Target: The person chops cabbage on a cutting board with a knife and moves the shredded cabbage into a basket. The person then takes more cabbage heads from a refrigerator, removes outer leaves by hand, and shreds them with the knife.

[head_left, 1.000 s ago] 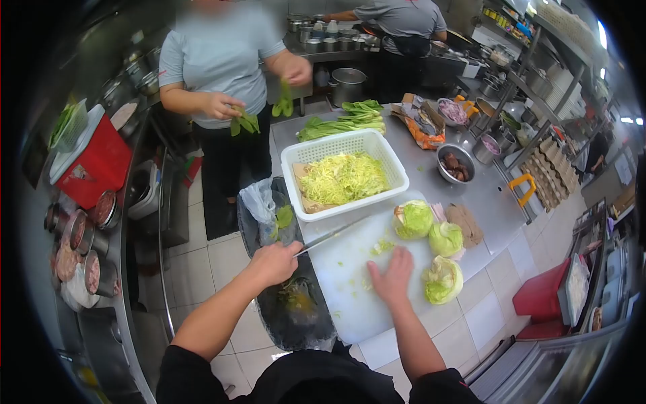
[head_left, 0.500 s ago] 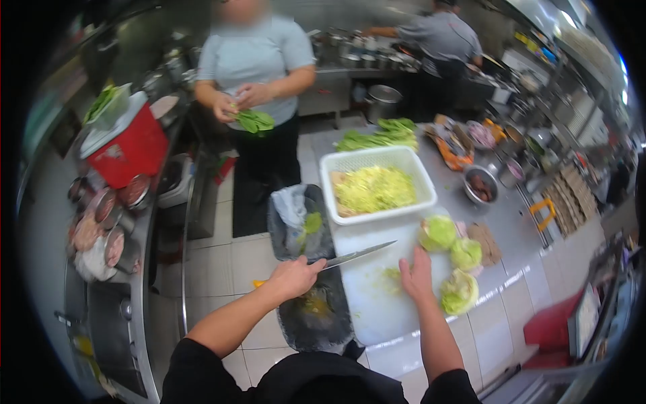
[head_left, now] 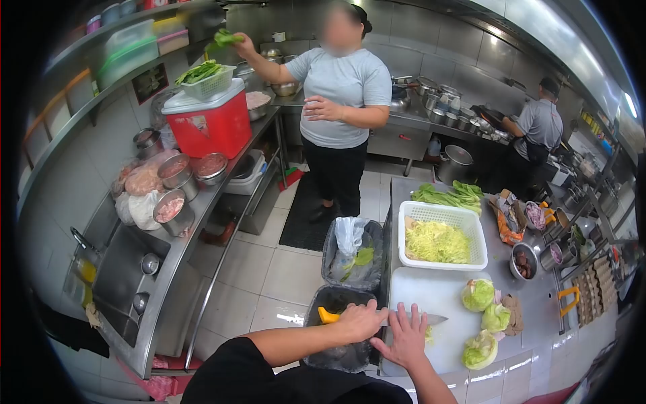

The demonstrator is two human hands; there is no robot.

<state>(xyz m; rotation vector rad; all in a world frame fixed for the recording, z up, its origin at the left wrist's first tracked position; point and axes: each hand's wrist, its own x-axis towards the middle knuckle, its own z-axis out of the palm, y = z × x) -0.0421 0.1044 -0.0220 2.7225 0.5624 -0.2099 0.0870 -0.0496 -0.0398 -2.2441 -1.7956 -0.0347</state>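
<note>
Swinging farther toward the left of the kitchen, the view is now bringing the metal sink (head_left: 121, 279) more fully into sight. A co-worker (head_left: 346, 84), who half a second ago was handling leafy greens (head_left: 224, 40) with both hands at waist height, is now raising them in one hand near the small basket (head_left: 207, 86) standing on the red cooler (head_left: 207, 131); the other hand is showing no greens.

Nearer the person, the left hand (head_left: 362, 322) is keeping a closed grip on the knife (head_left: 436, 318), its yellow handle jutting out over the lower dark bin (head_left: 311, 315). The blade, earlier angling away over the cutting board (head_left: 441, 286), is now lying nearly level across the view, toward the board's near part. The right hand (head_left: 407, 337), earlier well apart from the knife, is now coming right beside the left, its grip open and its fingers spreading across the blade; whether they are pressing on the metal, I cannot tell. Both hands are thus working at the knife, not at the lettuce.

Small scraps (head_left: 429, 333) are lying on the board by the blade. Beyond it, the white basket (head_left: 444, 265) is still holding the shredded greens (head_left: 441, 241). Three lettuce heads (head_left: 478, 295) are sitting at the board's right side, with no hand touching them, and farther right a metal bowl (head_left: 523, 261) is resting on the worktop (head_left: 538, 299).
</note>
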